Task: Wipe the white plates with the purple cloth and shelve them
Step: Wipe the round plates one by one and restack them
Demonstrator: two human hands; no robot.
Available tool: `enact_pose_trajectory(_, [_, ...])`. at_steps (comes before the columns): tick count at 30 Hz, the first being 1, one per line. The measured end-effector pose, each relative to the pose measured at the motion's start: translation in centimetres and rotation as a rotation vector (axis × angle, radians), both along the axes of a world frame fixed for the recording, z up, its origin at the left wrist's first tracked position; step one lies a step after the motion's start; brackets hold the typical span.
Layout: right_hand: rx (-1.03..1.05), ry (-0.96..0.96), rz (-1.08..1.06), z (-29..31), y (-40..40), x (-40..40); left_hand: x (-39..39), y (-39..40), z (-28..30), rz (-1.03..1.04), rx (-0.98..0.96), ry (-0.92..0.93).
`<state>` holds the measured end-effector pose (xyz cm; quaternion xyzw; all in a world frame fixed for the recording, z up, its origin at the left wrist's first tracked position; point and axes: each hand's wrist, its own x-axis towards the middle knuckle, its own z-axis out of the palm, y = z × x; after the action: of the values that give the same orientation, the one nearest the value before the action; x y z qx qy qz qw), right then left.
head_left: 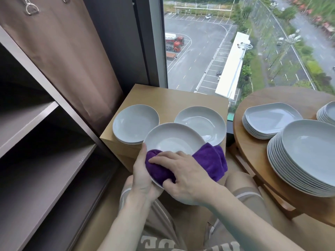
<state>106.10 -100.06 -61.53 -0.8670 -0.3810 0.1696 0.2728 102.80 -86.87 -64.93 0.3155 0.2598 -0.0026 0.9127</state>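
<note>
Wiping is under way on one plate [170, 140], held tilted over the person's lap. The left hand [143, 176] grips its near-left rim, thumb over the edge. The right hand [183, 176] presses the purple cloth [210, 162] onto the plate's near part, fingers spread over the bunched fabric and curled into it; the cloth's loose end hangs past the plate's right rim.

Judging by what shows, the task is at an early stage. The shelves [45, 142] left of the plate look bare in every compartment in view, so nothing seems shelved yet. Whether any plate has already been wiped cannot be told.

Just beyond the plate stands a small square desk [174, 98] of pale wood. On it, beyond and left of the plate, lies a short stack [136, 124] of round plates; beyond and right lies another round plate [201, 122], perhaps a stack too. Right of the plate a round desk [253, 156] of darker wood carries much more: a tall stack [308, 156] of large plates nearest, a stack of squarish plates [270, 120] behind it, and a third stack [327, 115] cut by the picture's edge. All of these are probably left to do.

Beyond the square desk a brown curtain [72, 57] hangs beside a window [235, 42] looking down on a car park.
</note>
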Motion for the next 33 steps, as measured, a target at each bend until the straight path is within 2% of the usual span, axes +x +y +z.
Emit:
enact_pose_trajectory(5, [-0.13,0.056,0.022,0.7,-1.7,0.1,-0.1,2.0,0.6,0.053,0.075,-0.116])
enact_pose_trajectory(9, [-0.127,0.08,-0.111,0.5,-3.0,1.4,-0.7,2.6,1.1,0.087,0.149,-0.194])
enact_pose_trajectory(14, [-0.105,-0.047,-0.302,0.7,-3.1,3.9,-1.3,1.8,2.1,0.06,0.163,-0.173])
enact_pose_trajectory(18, [-0.083,-0.139,-0.378,1.5,-1.7,5.0,-1.5,-0.3,2.3,-0.047,0.141,-0.128])
enact_pose_trajectory(20, [-0.037,-0.169,-0.333,2.2,-0.5,4.6,-1.5,-1.3,2.0,-0.078,0.132,-0.101])
enact_pose_trajectory(24, [-0.022,-0.199,-0.12,2.4,1.1,2.0,-0.7,-1.6,1.2,0.004,0.027,-0.028])
enact_pose_trajectory(30, [-0.039,0.005,0.029,2.0,-0.3,-0.4,-0.6,-0.5,0.8,0.056,0.084,0.034])
enact_pose_trajectory(33, [-0.116,0.067,0.007,1.6,-1.8,-0.3,-0.4,0.4,1.1,0.075,0.059,-0.044])
